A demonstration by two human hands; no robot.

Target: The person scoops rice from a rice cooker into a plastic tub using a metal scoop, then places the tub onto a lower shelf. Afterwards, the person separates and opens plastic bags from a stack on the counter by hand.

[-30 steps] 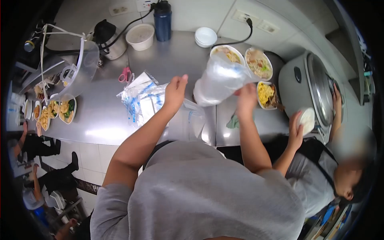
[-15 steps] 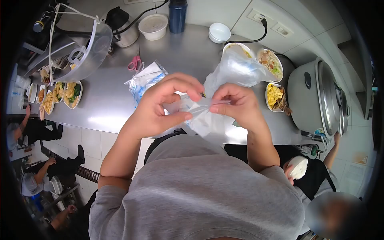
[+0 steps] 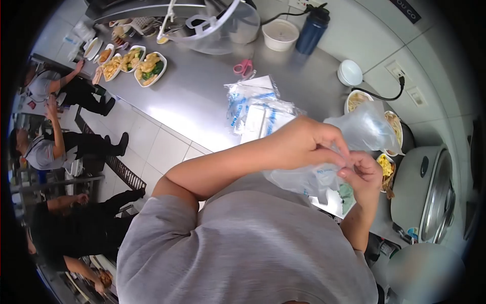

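Note:
My left hand [image 3: 316,144] pinches the top edge of a thin clear plastic bag [image 3: 309,181], which hangs down in front of my shirt. Right beside it, my right hand [image 3: 362,175] grips the same edge between thumb and fingers. Just beyond my hands lies another clear bag [image 3: 367,126], puffed out, partly over the bowls of food. Flat packets in printed plastic [image 3: 258,104] are on the steel counter to the left of my hands, with pink scissors [image 3: 243,67] behind them. A green cloth [image 3: 347,197] lies under my right hand.
Bowls of food [image 3: 151,69] stand at the counter's left end, near a clear plastic cover [image 3: 223,35]. A lidded tub [image 3: 280,34], blue bottle [image 3: 312,30] and white bowls [image 3: 350,72] line the wall. A large cooker [image 3: 422,190] is at right. Several people stand at left; another is at lower right.
My hands came together on the clear bag and have moved right with it. The view has swung, so the counter's left end and the people there show more. The co-worker's hand has left the cooker.

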